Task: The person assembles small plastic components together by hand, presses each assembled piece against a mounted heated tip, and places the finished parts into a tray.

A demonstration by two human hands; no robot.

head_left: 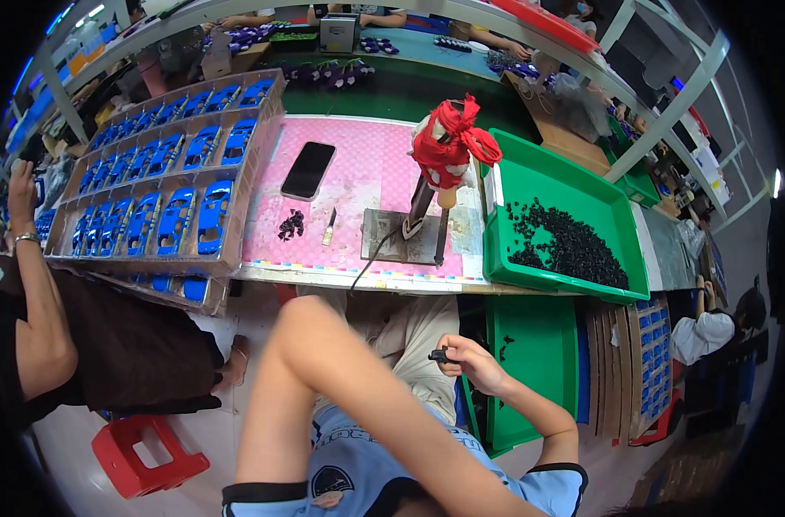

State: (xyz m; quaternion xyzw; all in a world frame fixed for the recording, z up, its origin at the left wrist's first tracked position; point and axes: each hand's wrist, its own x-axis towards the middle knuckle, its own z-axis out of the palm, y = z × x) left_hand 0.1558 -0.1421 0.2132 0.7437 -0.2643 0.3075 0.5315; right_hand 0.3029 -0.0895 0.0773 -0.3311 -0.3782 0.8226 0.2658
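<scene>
My right hand (476, 365) is held low over my lap, thumb and fingers pinching a small black plastic part (439, 355). The left arm (323, 345) is bent, its elbow raised toward the table edge and its forearm crossing my chest; the left hand lies outside the picture. On the pink table mat (358, 164) stands a small upright tool (422, 202) with red cloth (444, 146) wrapped round its top and a metal base plate (379, 234). Left of it lie a small cutter knife (329, 229), a little heap of black parts (291, 226) and a black phone (309, 171).
At the right, a green tray (629, 233) holds many loose black parts (573, 246); a second green tray (534, 345) sits below. A divided tray (253, 146) of blue toy car bodies (177, 215) fills the left. A red stool (121, 461) and a co-worker's arm (43, 319) are leftward.
</scene>
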